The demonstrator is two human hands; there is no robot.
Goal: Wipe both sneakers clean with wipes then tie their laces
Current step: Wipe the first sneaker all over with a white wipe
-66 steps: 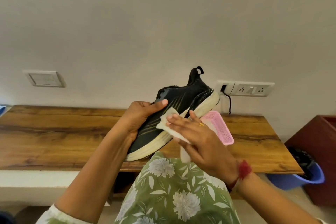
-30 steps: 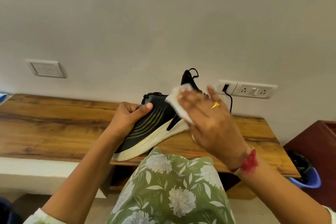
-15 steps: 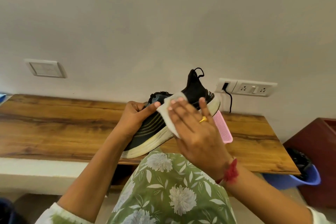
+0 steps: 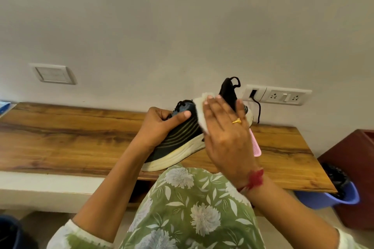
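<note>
- While the left hand (image 4: 159,127) grips the sneaker (image 4: 182,137) round its top, thumb on the side, the sneaker hangs tilted, heel up, just above the front edge of the table (image 4: 70,131).
- The right hand (image 4: 226,135) is flat, fingers straight, pressing the wipe (image 4: 200,111) on the sneaker's side.
- To wipe well, I think: hold tight, rub in long strokes, then do the pale sole (image 4: 176,157).

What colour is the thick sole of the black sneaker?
Yellowish cream; the thick sole of the black sneaker shows best in the head view.
</note>
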